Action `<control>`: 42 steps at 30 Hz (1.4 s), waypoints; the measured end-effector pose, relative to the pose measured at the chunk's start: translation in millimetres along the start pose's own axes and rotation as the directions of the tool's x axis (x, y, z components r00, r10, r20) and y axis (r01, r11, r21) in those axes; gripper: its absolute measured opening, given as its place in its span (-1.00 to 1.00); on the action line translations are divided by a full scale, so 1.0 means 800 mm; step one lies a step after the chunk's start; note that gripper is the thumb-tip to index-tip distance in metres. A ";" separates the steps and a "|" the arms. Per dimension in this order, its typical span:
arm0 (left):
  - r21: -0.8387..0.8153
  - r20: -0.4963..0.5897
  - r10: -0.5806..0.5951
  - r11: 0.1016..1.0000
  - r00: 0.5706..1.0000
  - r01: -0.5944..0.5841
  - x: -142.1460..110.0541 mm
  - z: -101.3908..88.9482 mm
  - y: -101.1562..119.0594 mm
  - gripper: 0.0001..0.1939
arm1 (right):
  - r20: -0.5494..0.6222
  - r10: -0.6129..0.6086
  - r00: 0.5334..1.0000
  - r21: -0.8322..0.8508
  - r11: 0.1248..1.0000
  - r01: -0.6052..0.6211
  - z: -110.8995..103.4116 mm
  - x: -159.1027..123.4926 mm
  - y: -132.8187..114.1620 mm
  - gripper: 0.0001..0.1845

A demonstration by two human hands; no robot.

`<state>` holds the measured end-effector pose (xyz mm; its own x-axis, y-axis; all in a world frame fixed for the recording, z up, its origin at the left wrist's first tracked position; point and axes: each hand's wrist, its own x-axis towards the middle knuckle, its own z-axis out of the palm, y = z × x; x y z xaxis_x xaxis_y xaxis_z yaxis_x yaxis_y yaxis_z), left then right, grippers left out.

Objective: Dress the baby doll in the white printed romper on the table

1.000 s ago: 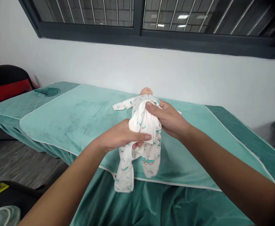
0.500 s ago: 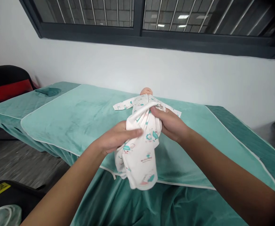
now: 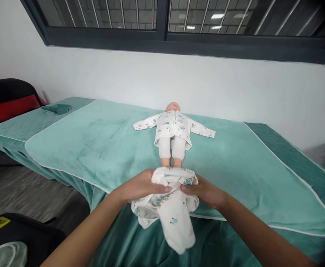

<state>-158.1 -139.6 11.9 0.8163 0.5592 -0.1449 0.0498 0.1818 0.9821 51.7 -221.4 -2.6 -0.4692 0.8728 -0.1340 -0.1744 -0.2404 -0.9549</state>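
Observation:
Between my two hands is a pair of white printed baby pants (image 3: 176, 218), gathered at the waistband, with the legs hanging over the bed's front edge. My left hand (image 3: 147, 185) grips the left side of the gathered cloth, thumb on top. The other side is pinched by my right hand (image 3: 200, 189), its thumb also on top. Just beyond the cloth lies a baby doll (image 3: 173, 106) on its back, feet toward me. It wears a matching printed jacket (image 3: 171, 126), arms spread wide, and white leggings (image 3: 164, 146). The doll's feet are hidden behind the pants.
The bed (image 3: 118, 137) has a light green cover with white piping, and a face hole (image 3: 57, 108) at its left end. Behind it are a white wall and a barred window (image 3: 162, 36). A black and red chair (image 3: 10, 102) stands at the left; a black object (image 3: 20, 233) is at lower left.
Both hands have come down and closer to me with the pants, bunching them more at the waist. The doll's jacket front and legs now show.

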 end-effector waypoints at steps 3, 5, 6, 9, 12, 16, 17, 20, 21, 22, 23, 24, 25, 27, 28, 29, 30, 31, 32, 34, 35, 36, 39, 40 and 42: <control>0.236 0.139 -0.071 0.971 0.988 0.037 -0.008 0.009 -0.015 -0.62 | -0.197 0.004 0.980 0.071 0.997 0.010 -0.005 -0.023 0.042 -0.58; 0.384 0.123 -0.025 0.923 0.992 -0.025 -0.005 0.017 -0.022 -0.67 | -0.320 0.006 0.947 0.057 0.998 0.013 -0.008 -0.032 0.067 -0.63; 0.456 0.083 0.025 0.888 0.996 -0.060 -0.001 0.021 -0.024 -0.71 | -0.392 -0.008 0.920 0.035 0.999 0.024 -0.010 -0.033 0.078 -0.64; 0.681 -0.058 0.175 0.727 0.983 -0.089 0.023 0.034 -0.026 -0.79 | -0.633 -0.109 0.766 -0.105 0.993 0.054 -0.017 -0.026 0.098 -0.67; 0.869 -0.140 0.238 0.494 0.961 0.004 0.055 0.042 -0.023 -0.80 | -0.758 -0.237 0.607 -0.305 0.952 -0.009 -0.026 -0.011 0.101 -0.67; 0.952 -0.166 0.096 0.274 0.981 0.134 0.084 0.044 -0.018 -0.77 | -0.776 -0.299 0.556 -0.427 0.897 -0.114 -0.035 0.006 0.097 -0.66; 0.956 -0.164 0.066 0.257 0.984 0.142 0.088 0.043 -0.017 -0.77 | -0.775 -0.299 0.557 -0.433 0.893 -0.122 -0.037 0.010 0.096 -0.65; 0.945 -0.170 0.047 0.290 0.984 0.150 0.092 0.042 -0.010 -0.79 | -0.777 -0.269 0.569 -0.396 0.911 -0.110 -0.041 0.016 0.096 -0.58; 0.931 -0.177 0.055 0.334 0.983 0.148 0.092 0.042 -0.008 -0.80 | -0.780 -0.256 0.571 -0.367 0.926 -0.087 -0.043 0.016 0.097 -0.55; 0.909 -0.181 0.068 0.392 0.981 0.140 0.091 0.043 -0.005 -0.81 | -0.780 -0.249 0.573 -0.335 0.941 -0.047 -0.045 0.016 0.097 -0.53; 0.880 -0.183 0.083 0.458 0.980 0.125 0.090 0.043 -0.002 -0.82 | -0.776 -0.250 0.579 -0.302 0.953 0.007 -0.048 0.016 0.098 -0.51; 0.844 -0.183 0.099 0.526 0.978 0.105 0.089 0.043 0.000 -0.82 | -0.771 -0.255 0.583 -0.269 0.961 0.063 -0.051 0.015 0.098 -0.49; 0.802 -0.184 0.113 0.591 0.976 0.083 0.088 0.043 0.003 -0.83 | -0.770 -0.258 0.583 -0.239 0.965 0.111 -0.055 0.014 0.097 -0.49; 0.715 -0.175 0.134 0.698 0.975 0.032 0.089 0.041 0.006 -0.82 | -0.777 -0.258 0.574 -0.190 0.966 0.177 -0.063 0.013 0.095 -0.51; 0.673 -0.167 0.142 0.739 0.976 0.008 0.090 0.039 0.007 -0.81 | -0.783 -0.259 0.565 -0.174 0.964 0.201 -0.068 0.014 0.093 -0.52; 0.634 -0.156 0.144 0.773 0.977 -0.013 0.093 0.036 0.008 -0.80 | -0.788 -0.262 0.557 -0.163 0.961 0.221 -0.072 0.016 0.091 -0.54; 0.596 -0.138 0.142 0.802 0.980 -0.032 0.097 0.033 0.009 -0.78 | -0.793 -0.267 0.548 -0.157 0.958 0.240 -0.077 0.020 0.088 -0.56; 0.556 -0.116 0.136 0.830 0.984 -0.049 0.102 0.029 0.009 -0.76 | -0.796 -0.273 0.540 -0.154 0.954 0.256 -0.082 0.024 0.085 -0.58; 0.511 -0.096 0.129 0.857 0.987 -0.062 0.109 0.025 0.010 -0.74 | -0.801 -0.281 0.529 -0.155 0.950 0.270 -0.086 0.029 0.082 -0.58; 0.432 -0.074 0.122 0.899 0.990 -0.078 0.125 0.015 0.013 -0.70 | -0.810 -0.296 0.506 -0.162 0.942 0.293 -0.095 0.041 0.078 -0.57; 0.412 -0.078 0.125 0.907 0.989 -0.082 0.133 0.011 0.015 -0.70 | -0.813 -0.302 0.497 -0.165 0.939 0.300 -0.099 0.047 0.076 -0.55; 0.409 -0.097 0.135 0.909 0.986 -0.084 0.142 0.006 0.017 -0.70 | -0.815 -0.309 0.491 -0.170 0.936 0.307 -0.103 0.052 0.075 -0.52; 0.469 -0.144 0.185 0.878 0.972 -0.097 0.167 -0.004 0.023 -0.73 | -0.803 -0.332 0.495 -0.183 0.928 0.326 -0.112 0.063 0.074 -0.48; 0.499 -0.147 0.210 0.859 0.967 -0.111 0.175 -0.006 0.025 -0.75 | -0.797 -0.341 0.498 -0.183 0.923 0.339 -0.114 0.065 0.073 -0.48; 0.564 -0.140 0.267 0.813 0.953 -0.145 0.189 -0.009 0.028 -0.81 | -0.788 -0.364 0.497 -0.193 0.912 0.361 -0.119 0.068 0.070 -0.48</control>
<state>-38.1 -45.2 10.8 0.7111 0.6949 0.1073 0.2464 -0.3891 0.8876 98.4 -146.9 -88.4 0.5126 0.8557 0.0717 -0.1609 0.1777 -0.9709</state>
